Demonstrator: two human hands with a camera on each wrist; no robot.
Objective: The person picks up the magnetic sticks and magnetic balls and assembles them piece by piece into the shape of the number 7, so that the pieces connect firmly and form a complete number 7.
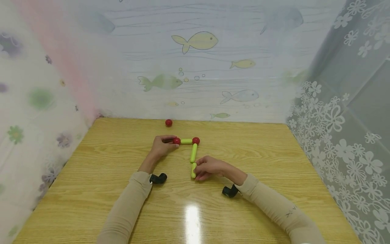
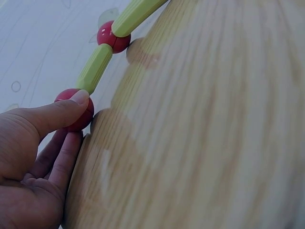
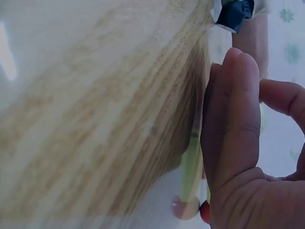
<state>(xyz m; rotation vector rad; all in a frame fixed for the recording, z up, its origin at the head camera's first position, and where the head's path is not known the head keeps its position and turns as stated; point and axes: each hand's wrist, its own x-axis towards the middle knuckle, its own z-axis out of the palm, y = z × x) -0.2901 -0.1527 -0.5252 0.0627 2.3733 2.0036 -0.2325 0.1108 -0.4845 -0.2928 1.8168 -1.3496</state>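
Observation:
My left hand [image 1: 161,146] pinches a red ball [image 1: 176,141] between thumb and fingers, plain in the left wrist view too. From that ball a short yellow-green rod [image 1: 186,141] runs right to a second red ball [image 1: 196,140]. A second yellow-green rod [image 1: 193,153] extends from there toward the near side. My right hand [image 1: 211,167] holds a loose-looking yellow-green rod [image 1: 193,170] by its right side, nearly in line with that second rod's near end. Whether those two ends touch I cannot tell. In the right wrist view the fingers [image 3: 245,114] hide the held rod.
Another red ball [image 1: 169,123] lies alone near the far edge of the wooden table [image 1: 259,213]. A fish-patterned curtain [image 1: 195,67] hangs behind the table, with flowered curtains at both sides. Black wrist cameras [image 1: 158,178] sit on both sleeves.

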